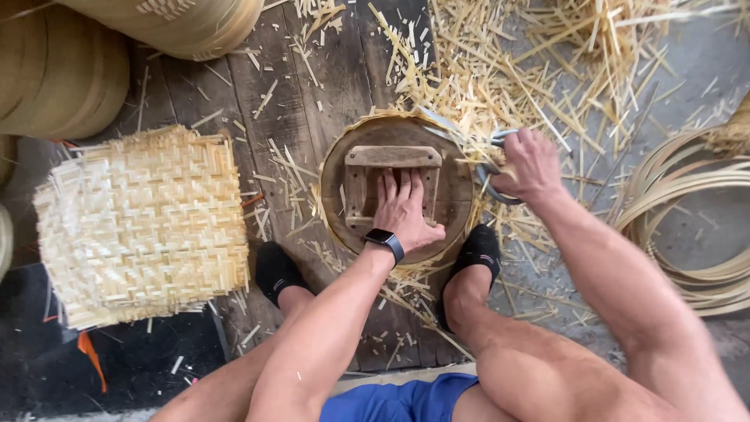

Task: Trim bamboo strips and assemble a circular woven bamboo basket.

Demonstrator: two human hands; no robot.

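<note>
A round wooden disc (pixel 451 184) with a small wooden frame (pixel 393 156) on top lies on dark floor planks, with a woven bamboo rim sticking out around it. My left hand (pixel 404 211), a dark watch at its wrist, presses flat on the frame and the disc. At the disc's right edge my right hand (pixel 531 166) grips the grey handles of large metal shears (pixel 494 168). The shears' blade (pixel 441 123) runs along the disc's upper right edge, against the bamboo strips. My two feet in black socks rest just below the disc.
A stack of square woven bamboo mats (pixel 142 223) lies at the left. Round bamboo forms (pixel 62 74) stand at the top left. Coiled bamboo hoops (pixel 687 227) lie at the right. Cut bamboo slivers (pixel 500 70) litter the planks and the grey floor.
</note>
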